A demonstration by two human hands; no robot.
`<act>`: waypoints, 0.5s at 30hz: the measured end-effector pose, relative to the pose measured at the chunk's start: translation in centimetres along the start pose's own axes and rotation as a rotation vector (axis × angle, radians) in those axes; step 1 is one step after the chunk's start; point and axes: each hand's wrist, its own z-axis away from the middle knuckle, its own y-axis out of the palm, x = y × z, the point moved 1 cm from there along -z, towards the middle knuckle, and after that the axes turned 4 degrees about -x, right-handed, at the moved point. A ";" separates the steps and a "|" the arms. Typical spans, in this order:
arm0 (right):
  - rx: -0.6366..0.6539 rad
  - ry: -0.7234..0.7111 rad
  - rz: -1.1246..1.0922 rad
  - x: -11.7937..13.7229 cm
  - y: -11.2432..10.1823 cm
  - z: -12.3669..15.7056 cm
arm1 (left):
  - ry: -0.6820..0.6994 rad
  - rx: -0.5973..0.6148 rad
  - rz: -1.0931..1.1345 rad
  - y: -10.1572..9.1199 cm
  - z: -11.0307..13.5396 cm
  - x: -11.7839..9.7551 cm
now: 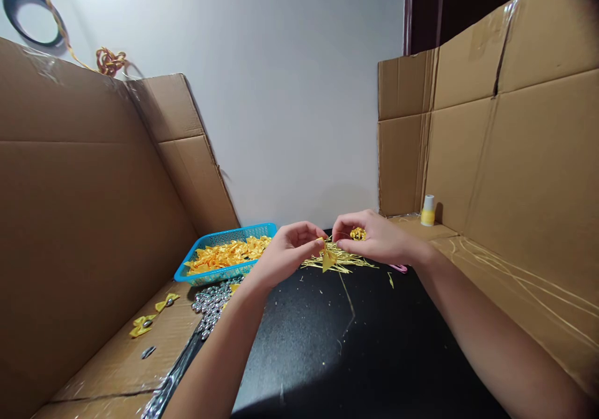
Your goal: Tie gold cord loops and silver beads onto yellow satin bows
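Observation:
My left hand [294,244] pinches a yellow ribbon bow [329,258] between thumb and fingertips; one loop of it hangs below the fingers. Close to its right is my right hand [367,237], its fingers curled toward the thumb around something too fine to make out. A golden bunched piece [358,234] shows at the right palm; whether it is held or lies behind is unclear. Beneath both hands, cut yellow strands [346,262] lie in a loose pile on the black tabletop [374,344]. A thin strand trails down from near the bow.
A blue basket [206,277] of yellow bows stands at the left, with silver beads [213,303] beside it. Two bows with silver pieces lie on cardboard. A yellow thread spool [427,212] stands at right. Cardboard walls [515,157] flank both sides. A pink handle [399,269] shows near my right wrist.

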 end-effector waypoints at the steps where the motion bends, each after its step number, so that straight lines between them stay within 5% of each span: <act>1: 0.024 0.015 -0.015 0.0 -0.1 0.0 | 0.003 -0.003 -0.005 0.0 0.0 0.0; 9: 0.218 0.031 -0.286 -0.9 -0.3 -0.3 | 0.040 -0.043 -0.116 0.2 0.0 0.1; 15: 0.202 -0.054 -0.187 -0.7 -0.2 -0.3 | 0.050 -0.061 -0.160 0.2 0.0 0.1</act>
